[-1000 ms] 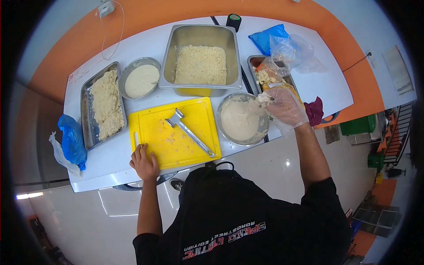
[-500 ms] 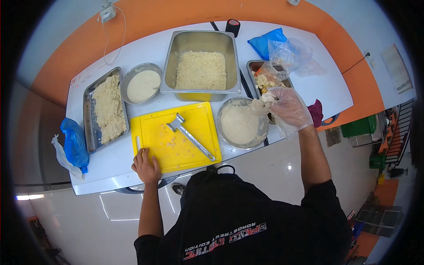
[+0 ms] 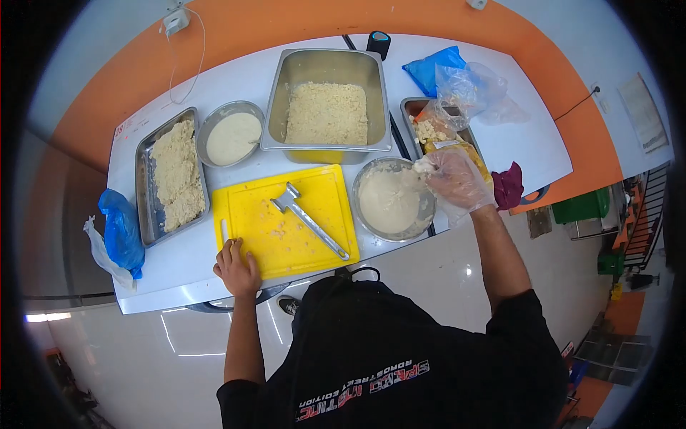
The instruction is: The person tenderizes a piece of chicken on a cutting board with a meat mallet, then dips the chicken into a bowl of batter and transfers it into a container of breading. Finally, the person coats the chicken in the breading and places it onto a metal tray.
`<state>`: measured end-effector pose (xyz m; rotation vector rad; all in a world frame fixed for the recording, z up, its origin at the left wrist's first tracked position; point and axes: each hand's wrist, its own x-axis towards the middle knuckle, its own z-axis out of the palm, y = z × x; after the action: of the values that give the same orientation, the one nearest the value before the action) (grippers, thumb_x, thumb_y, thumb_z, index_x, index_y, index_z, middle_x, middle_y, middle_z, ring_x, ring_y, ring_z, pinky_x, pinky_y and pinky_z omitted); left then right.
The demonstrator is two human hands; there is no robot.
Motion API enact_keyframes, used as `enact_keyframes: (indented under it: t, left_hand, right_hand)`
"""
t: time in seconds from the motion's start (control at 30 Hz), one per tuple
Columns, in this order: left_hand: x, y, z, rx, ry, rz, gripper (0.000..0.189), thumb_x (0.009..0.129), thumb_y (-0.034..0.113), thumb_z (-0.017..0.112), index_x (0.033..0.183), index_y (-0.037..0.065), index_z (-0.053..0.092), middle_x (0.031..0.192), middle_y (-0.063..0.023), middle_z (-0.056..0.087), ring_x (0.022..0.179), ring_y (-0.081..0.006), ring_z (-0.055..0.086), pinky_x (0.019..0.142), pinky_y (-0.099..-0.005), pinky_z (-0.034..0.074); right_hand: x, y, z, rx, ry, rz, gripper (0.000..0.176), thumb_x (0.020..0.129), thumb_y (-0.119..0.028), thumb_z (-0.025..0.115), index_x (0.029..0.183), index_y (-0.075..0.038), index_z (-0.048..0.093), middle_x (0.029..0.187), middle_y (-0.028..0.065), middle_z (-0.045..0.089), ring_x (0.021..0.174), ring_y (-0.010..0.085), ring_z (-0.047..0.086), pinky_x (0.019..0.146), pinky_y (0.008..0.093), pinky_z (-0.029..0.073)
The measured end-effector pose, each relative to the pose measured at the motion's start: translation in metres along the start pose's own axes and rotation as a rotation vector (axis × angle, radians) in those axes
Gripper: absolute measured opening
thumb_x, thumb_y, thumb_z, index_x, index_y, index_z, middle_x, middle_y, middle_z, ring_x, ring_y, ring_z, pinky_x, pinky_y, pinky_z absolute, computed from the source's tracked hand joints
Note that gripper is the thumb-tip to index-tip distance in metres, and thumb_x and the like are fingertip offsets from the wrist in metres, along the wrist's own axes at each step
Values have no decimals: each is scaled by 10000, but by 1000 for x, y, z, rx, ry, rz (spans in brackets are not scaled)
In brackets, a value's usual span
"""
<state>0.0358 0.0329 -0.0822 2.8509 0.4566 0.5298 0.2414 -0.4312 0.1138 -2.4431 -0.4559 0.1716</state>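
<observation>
My right hand (image 3: 457, 177), in a clear plastic glove, is at the right rim of a metal bowl of pale batter (image 3: 386, 204). Its fingertips are pinched together and smeared with batter, over a batter-coated piece (image 3: 411, 178) whose kind I cannot make out. My left hand (image 3: 236, 269) is bare and lies on the near left corner of the yellow cutting board (image 3: 314, 187), fingers stretched out. A metal meat mallet (image 3: 307, 220) lies across the board among small scraps.
A deep steel pan (image 3: 326, 64) of crumbly coating stands behind the board. To the left are a tray of coated pieces (image 3: 176, 175), a second bowl of white liquid (image 3: 234, 138) and a blue bag (image 3: 121, 232). A steel tray (image 3: 409, 107), plastic bags (image 3: 468, 89) and maroon cloth (image 3: 509, 187) sit right.
My right hand has shifted slightly left and down, and the batter-coated piece hangs less visibly, lower against the batter. My left hand has stayed on the board's corner.
</observation>
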Motion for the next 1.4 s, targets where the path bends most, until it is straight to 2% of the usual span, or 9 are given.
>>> enact_keyframes:
  t: [0.37,0.47,0.53,0.63,0.97,1.03,1.07,1.13,1.4]
  left_hand:
    - [1,-3,4,4,14,14,421,900,245,630,1304,129,637,1381,-105,591,1264,-312,519,1006,-490,342]
    - [-2,-3,3,5,5,7,423,901,241,631,1308,127,635,1380,-105,591,1266,-312,519,1007,-490,342]
    - [-1,-3,2,-3,8,9,426,900,239,631,1311,127,633,1379,-105,592,1266,-313,520,1008,-490,342]
    - [-1,-2,2,-10,14,14,426,900,234,633,1312,125,631,1376,-106,593,1263,-314,522,1006,-491,342]
    - [-1,-2,2,-15,21,14,422,894,227,641,1304,126,640,1372,-109,600,1262,-311,526,1002,-483,347]
    - [-1,-2,1,-18,22,14,420,893,227,641,1301,127,642,1372,-109,600,1262,-310,527,1002,-484,347]
    - [0,-2,1,-20,18,9,420,893,229,641,1301,127,643,1371,-107,602,1261,-310,528,1002,-483,347]
    - [-1,-2,1,-21,14,3,421,893,230,642,1300,127,644,1371,-104,603,1261,-309,529,1001,-483,348]
    - [-1,-4,3,-33,26,8,419,901,249,630,1301,124,645,1374,-89,602,1258,-305,527,1003,-485,345]
  right_hand:
    - [-4,-19,-6,-25,62,-45,239,818,-191,687,946,2,747,877,268,689,839,412,675,758,456,515]
    - [-6,-25,-7,-40,102,-8,212,828,-156,684,943,14,739,819,223,698,788,351,684,746,430,515]
    - [-9,-36,-11,110,116,-48,174,839,-114,673,938,16,733,745,136,670,707,220,628,709,392,506]
    - [-5,-26,-6,203,117,58,158,844,-89,659,935,20,728,713,75,618,690,139,536,670,361,487]
    - [-5,-17,-13,229,99,6,168,818,-72,662,937,25,730,731,78,627,688,136,526,663,367,487]
    - [-7,-29,-17,239,74,27,206,836,-5,600,1000,37,716,859,-6,679,785,63,560,717,273,510]
    - [-8,-30,-17,238,74,26,206,836,-5,600,1000,37,716,859,-6,679,785,63,560,717,273,510]
    - [-8,-32,-16,253,131,34,192,813,-73,667,959,30,736,782,100,673,717,148,566,696,375,503]
    - [-1,-16,-5,224,106,45,178,808,-96,683,934,22,729,773,113,667,712,153,569,698,371,506]
